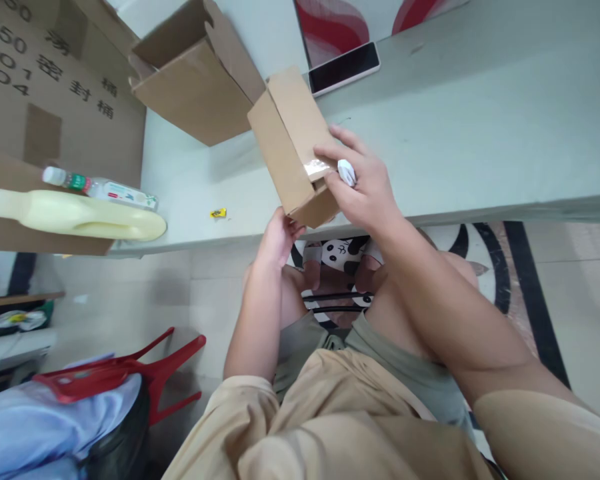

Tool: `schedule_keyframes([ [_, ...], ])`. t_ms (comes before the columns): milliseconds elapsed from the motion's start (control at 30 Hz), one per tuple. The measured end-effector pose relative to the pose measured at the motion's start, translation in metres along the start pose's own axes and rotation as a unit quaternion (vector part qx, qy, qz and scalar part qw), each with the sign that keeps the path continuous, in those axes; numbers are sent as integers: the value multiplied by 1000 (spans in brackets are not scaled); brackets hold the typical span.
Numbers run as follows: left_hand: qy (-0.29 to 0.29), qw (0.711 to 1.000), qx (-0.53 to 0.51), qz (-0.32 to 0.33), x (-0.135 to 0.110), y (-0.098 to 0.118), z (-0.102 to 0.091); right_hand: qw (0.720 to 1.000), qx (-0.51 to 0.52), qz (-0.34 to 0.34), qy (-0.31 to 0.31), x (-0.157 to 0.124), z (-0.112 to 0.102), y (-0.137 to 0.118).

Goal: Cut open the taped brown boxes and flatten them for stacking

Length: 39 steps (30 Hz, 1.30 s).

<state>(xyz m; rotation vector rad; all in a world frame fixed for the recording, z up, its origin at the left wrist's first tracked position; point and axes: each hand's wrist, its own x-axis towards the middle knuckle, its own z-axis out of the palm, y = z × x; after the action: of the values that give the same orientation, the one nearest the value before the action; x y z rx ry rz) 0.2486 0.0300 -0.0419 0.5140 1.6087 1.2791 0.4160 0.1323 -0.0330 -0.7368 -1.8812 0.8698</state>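
A small closed cardboard box (303, 127) is tilted near the table's front edge, with a shiny strip of clear tape (316, 167) across its top seam. My left hand (277, 241) grips its lower near corner from below, some of the fingers hidden under the cardboard. My right hand (363, 183) lies over the right side of the box, fingers bent against the top and thumb near the tape. A small white object (347, 173), its kind unclear, is tucked between the thumb and fingers of that hand.
An open cardboard box (195, 87) stands behind on the pale table (480, 127), near a phone (345, 68). Left are a large printed carton (55, 87), a plastic bottle (103, 189), a pale yellow jug (80, 215) and a yellow wrapper (218, 213). A red chair (155, 373) stands lower left.
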Motion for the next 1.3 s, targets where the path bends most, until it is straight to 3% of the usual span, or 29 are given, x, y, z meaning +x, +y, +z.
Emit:
schedule_keyframes([
  [67,67,983,64,155,-2,-1,-3,1000,1,-2,-6,-1,1,1],
  [133,106,921,131,350,-7,4,-7,1000,-1,-8,-15,-1,2,1],
  [200,80,846,212,482,-11,11,-8,1000,-4,-14,-20,-2,3,1],
  [267,27,788,288,543,-12,16,-5,1000,-7,-17,-16,-2,4,1],
  [367,7,738,349,578,-6,11,5,1000,-15,-16,4,-2,3,2],
  [467,43,720,338,605,4,-1,14,999,-24,-17,14,-2,2,4],
  [600,79,719,323,611,7,-9,22,999,-32,-14,27,-2,1,6],
  [1133,134,699,325,622,2,-8,32,999,-8,29,12,-2,-2,-1],
  [1300,123,703,318,624,3,-9,31,999,5,44,10,-1,-3,-6],
])
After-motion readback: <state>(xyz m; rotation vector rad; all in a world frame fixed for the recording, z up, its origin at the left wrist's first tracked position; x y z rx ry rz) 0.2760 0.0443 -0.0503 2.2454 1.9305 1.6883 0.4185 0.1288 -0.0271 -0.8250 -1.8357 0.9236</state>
